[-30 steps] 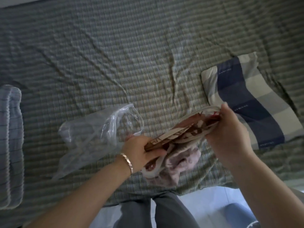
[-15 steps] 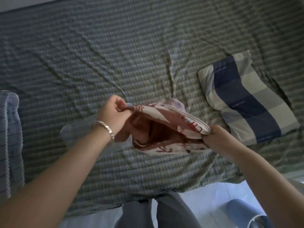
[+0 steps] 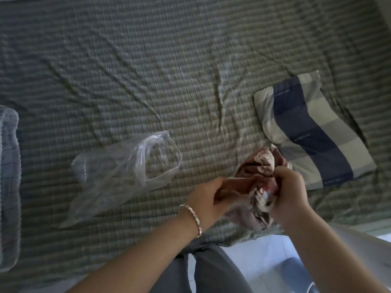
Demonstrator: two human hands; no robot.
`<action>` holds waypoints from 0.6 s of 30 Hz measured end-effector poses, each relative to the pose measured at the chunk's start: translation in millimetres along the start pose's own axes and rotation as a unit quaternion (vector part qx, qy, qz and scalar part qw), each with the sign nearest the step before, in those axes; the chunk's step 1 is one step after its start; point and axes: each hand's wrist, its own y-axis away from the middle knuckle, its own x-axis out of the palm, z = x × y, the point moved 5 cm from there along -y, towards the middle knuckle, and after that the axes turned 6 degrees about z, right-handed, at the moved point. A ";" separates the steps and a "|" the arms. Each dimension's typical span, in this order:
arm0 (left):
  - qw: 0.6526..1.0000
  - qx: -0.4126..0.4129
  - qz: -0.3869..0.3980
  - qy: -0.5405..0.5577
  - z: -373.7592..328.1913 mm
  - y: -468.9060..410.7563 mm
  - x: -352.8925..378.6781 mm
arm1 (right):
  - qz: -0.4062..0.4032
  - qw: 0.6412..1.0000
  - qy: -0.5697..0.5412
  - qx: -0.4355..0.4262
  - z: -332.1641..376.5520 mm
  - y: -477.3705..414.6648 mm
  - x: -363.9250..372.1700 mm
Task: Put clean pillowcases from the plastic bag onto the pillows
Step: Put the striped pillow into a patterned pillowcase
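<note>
Over the bed's point(image 3: 148, 60) near edge we bunch the patterned pillowcase point(image 3: 257, 187) between both hands: left hand point(image 3: 208, 199) and right hand point(image 3: 289, 191) clench it, presumably gathering its opening for the checked pillow point(image 3: 313, 132) alongside; the plastic bag point(image 3: 124, 170) lies discarded to the left.

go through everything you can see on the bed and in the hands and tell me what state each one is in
Plastic bag: lying on the bed, mouth open, looks empty.
Pillowcase: bunched, held off the bed.
Left hand: gripping the pillowcase.
Right hand: gripping the pillowcase.
Pillow: flat on the bed, in a blue checked cover.
Bed sheet: wrinkled.
</note>
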 end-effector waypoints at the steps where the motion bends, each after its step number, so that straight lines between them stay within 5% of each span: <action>1: 0.999 -0.002 -0.027 -0.033 2.9 1.6 -2.4 | 0.009 1.000 -0.001 0.000 2.5 -0.7 -5.3; 8: 0.923 0.190 -0.160 -0.293 -14.6 19.5 -8.6 | -0.059 0.951 0.150 0.265 -34.9 7.5 -45.4; 13: 0.891 0.277 -0.128 -0.337 -4.7 53.0 -5.8 | -0.012 0.973 0.030 0.227 -37.5 4.3 -36.8; 15: 0.938 0.214 -0.062 -0.267 10.8 62.3 -1.0 | 0.007 0.984 -0.024 0.174 -31.4 2.2 -22.8; 18: 1.000 -0.017 -0.025 -0.004 21.9 57.2 -1.8 | 0.083 0.985 -0.060 0.142 -31.6 2.7 -4.4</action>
